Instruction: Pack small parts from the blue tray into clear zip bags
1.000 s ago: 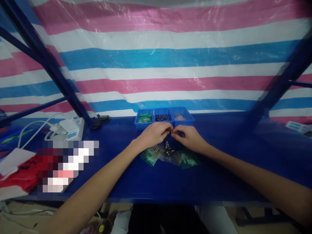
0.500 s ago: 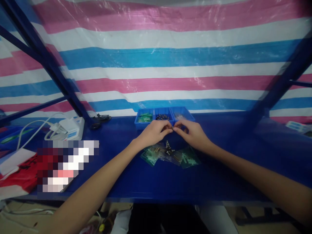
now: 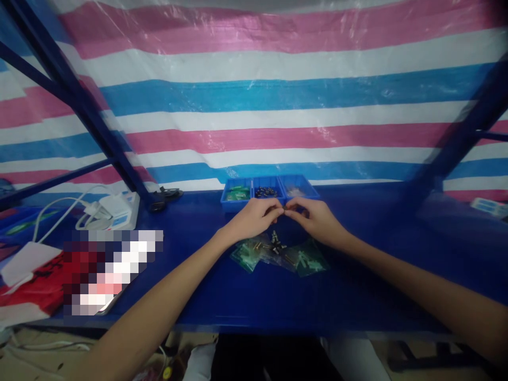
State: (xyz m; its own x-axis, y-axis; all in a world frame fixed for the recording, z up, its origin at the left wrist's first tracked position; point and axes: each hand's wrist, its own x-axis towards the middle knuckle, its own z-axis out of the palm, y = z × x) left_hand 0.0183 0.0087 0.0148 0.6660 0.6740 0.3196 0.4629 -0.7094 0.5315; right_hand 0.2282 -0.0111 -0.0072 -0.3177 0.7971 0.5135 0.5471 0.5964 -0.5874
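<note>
My left hand [image 3: 254, 218] and my right hand [image 3: 313, 219] meet above the blue table [image 3: 246, 296], fingertips pinched together on a tiny dark part [image 3: 284, 210] between them. Just below the hands lie small clear bags with green pieces [image 3: 305, 261] and loose dark and brass bits [image 3: 273, 244]. Behind the hands stands a row of three blue trays [image 3: 270, 190] holding green, dark and pale small parts.
A white power strip with cables [image 3: 115, 210] lies at the left. A black clip-like object [image 3: 163, 193] sits near a blue frame post [image 3: 99, 124]. Red and white papers [image 3: 32, 275] lie at the left edge. A striped tarp [image 3: 278, 95] hangs behind.
Both hands stay pinched together and have hardly shifted; the view has moved slightly.
</note>
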